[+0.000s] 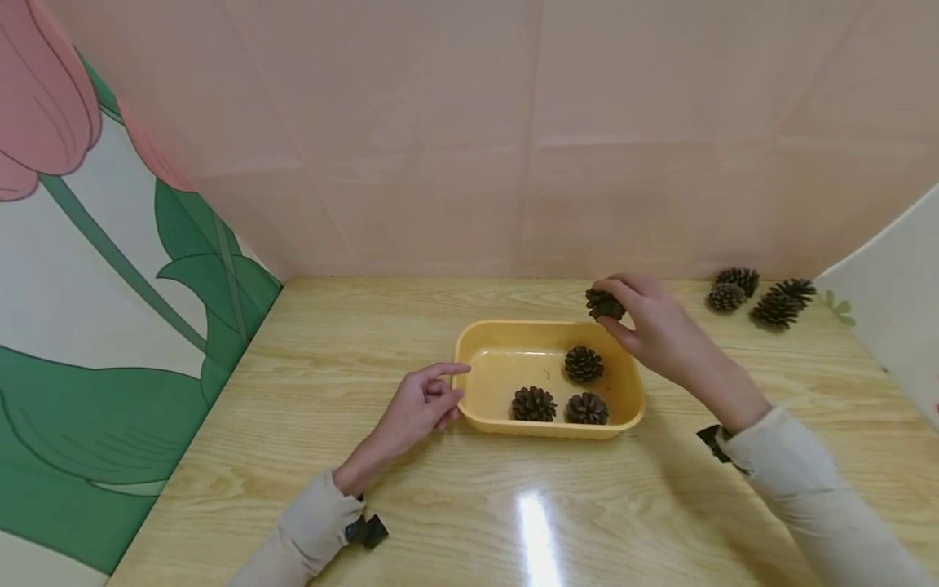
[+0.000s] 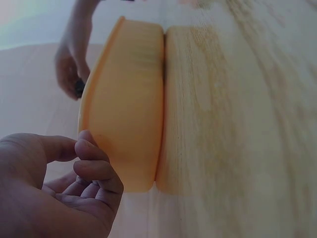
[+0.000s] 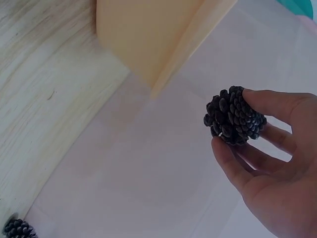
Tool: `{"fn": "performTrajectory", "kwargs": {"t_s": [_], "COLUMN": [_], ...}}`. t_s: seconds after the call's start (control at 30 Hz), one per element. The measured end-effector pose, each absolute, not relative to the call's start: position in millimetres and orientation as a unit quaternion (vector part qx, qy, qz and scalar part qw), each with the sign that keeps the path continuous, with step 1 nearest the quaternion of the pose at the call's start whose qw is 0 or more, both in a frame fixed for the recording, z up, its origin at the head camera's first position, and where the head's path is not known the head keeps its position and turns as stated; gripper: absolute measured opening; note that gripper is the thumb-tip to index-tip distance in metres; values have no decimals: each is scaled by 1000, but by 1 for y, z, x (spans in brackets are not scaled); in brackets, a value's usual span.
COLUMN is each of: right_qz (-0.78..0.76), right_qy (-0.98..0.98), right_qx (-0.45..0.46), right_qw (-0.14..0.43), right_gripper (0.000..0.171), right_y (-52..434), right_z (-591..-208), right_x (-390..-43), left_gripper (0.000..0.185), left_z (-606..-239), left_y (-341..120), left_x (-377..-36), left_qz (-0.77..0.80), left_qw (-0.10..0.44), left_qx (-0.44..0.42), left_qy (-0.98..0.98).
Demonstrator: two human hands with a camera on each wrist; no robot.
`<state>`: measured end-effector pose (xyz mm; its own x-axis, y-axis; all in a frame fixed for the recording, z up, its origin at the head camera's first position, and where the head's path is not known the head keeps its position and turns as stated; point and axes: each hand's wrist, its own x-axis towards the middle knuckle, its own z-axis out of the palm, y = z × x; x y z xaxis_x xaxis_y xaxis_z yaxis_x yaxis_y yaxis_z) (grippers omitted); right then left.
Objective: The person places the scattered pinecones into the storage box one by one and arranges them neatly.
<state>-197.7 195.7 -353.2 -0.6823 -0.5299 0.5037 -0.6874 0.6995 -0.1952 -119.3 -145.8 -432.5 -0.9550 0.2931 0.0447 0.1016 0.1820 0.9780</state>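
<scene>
On the wooden table, largest item: yellow tray, rectangular, near the middle, holding three pine cones; only the head view shows its inside, both wrist views giving just the outer wall. Right hand: raised over the tray's far right corner, thumb and fingers pinching a held cone; the right wrist view shows that cone's scales plainly, clear of the tray. Left hand: at the tray's near left corner, forefinger stretched toward the rim, other fingers loosely curled, holding nothing; the left wrist view shows them just beside the wall. Loose cones: three, far right corner, well apart from the tray.
</scene>
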Motion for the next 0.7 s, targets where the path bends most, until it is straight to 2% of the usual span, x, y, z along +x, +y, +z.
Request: {"fn": "performTrajectory", "kwargs": {"t_s": [0.43, 0.7], "right_qz": [186, 170], "right_qy": [-898, -892], "right_qx": [362, 385], "right_qw": [170, 164], "right_gripper": [46, 46], "right_y": [176, 165], "right_z": [-359, -367], "right_x": [-189, -186], "left_gripper": [37, 37], "left_z": [-432, -432], "left_y": [-146, -146], "left_x": [-120, -119], "left_qz": [628, 629], "left_qw": [71, 74], "left_qx": [137, 129], "left_qy": [763, 763]}}
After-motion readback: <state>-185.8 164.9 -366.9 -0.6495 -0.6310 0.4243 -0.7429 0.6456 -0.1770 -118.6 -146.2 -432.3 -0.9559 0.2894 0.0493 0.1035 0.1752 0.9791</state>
